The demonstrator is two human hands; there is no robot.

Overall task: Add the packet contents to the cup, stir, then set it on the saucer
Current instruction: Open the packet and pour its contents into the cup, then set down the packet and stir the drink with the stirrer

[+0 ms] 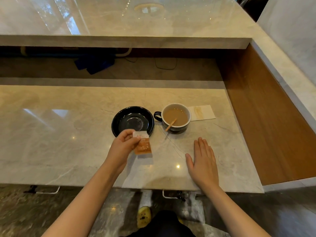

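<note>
My left hand (124,144) pinches the top of a small orange-and-white packet (142,144), which hangs just above the counter in front of the saucer. The black saucer (118,120) sits mid-counter with nothing on it. To its right stands a dark cup (176,117) with a white inside, filled with light brown drink. A wooden stir stick (171,124) leans in the cup over its near rim. My right hand (202,161) lies flat on the counter, palm down and fingers together, in front of the cup and apart from it.
A white napkin (203,112) with a brown stain lies just right of the cup. The marble counter (68,134) ends at a near edge by my arms. A wooden side panel (266,117) rises at the right, and a raised marble ledge (119,41) runs behind.
</note>
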